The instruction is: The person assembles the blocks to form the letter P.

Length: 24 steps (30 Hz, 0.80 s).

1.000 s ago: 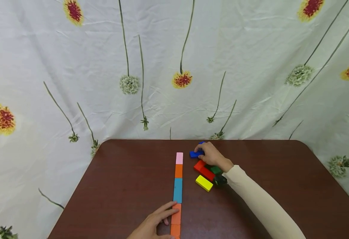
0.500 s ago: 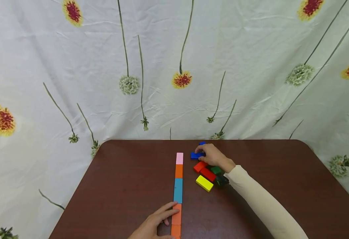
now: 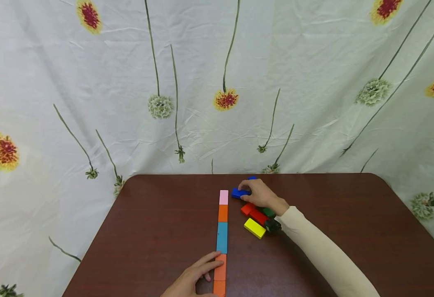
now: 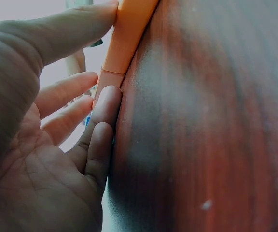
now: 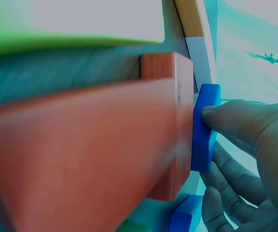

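Flwr-print cloth (image 3: 198, 62) bhd brn tbl (image 3: 150, 235)

L hand (image 3: 194, 275) — cut off, head view's btm edge, & green blk (image 3: 269, 212) — part-hidden

Table (image 3: 146, 239) wood-grained, semi-glossy; blue block (image 5: 202, 140) smooth, faint sheen; backdrop (image 3: 198, 70) creased cloth; sleeve (image 3: 319, 245) matt cloth.

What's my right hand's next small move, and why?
Probably slide the blue block leftward to the far end of the row, beyond the pink block: your right hand pinches it close by, and the pink block is the last one.
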Each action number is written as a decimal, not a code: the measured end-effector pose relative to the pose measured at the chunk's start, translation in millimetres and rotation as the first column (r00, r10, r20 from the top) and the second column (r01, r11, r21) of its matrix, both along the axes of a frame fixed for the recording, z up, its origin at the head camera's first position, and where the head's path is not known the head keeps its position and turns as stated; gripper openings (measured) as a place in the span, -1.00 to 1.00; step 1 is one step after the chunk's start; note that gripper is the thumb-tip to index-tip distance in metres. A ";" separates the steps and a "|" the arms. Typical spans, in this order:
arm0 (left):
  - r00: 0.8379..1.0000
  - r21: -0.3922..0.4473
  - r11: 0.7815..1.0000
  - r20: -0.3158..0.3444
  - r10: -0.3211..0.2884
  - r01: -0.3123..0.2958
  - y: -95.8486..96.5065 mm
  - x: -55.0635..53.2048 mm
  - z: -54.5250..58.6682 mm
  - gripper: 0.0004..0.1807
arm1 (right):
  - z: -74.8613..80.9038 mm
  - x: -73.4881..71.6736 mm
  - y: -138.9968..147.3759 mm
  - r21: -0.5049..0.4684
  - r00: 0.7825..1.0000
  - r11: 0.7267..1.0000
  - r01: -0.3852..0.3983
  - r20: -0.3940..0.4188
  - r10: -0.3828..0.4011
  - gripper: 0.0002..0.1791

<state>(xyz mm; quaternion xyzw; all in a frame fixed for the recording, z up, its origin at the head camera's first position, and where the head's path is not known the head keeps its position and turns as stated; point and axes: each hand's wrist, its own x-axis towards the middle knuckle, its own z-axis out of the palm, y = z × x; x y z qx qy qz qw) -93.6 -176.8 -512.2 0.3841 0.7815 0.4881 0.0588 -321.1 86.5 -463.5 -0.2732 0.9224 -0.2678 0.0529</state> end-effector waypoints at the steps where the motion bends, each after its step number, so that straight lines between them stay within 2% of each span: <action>1: 1.000 0.000 1.000 0.000 0.000 0.000 0.1 0.0 0.0 -0.31 | 0.6 0.2 -1.3 -0.002 1.000 1.000 0.002 0.002 -0.002 -0.77; 14: 0.999 0.003 1.000 -0.033 -0.001 0.001 -0.1 -0.2 -0.9 -0.31 | -0.1 1.7 -10.0 0.005 0.999 1.000 0.007 0.035 -0.007 -0.77; 20: 1.000 -0.005 1.000 0.003 0.004 -0.004 -0.2 0.5 2.0 -0.32 | 0.7 1.1 -4.7 -0.042 0.997 0.999 -0.011 0.076 0.015 -0.73; 24: 0.999 -0.017 1.000 0.036 0.010 -0.010 -0.5 0.9 3.6 -0.32 | 0.4 0.3 -1.8 -0.032 0.994 0.999 -0.026 0.104 0.030 -0.72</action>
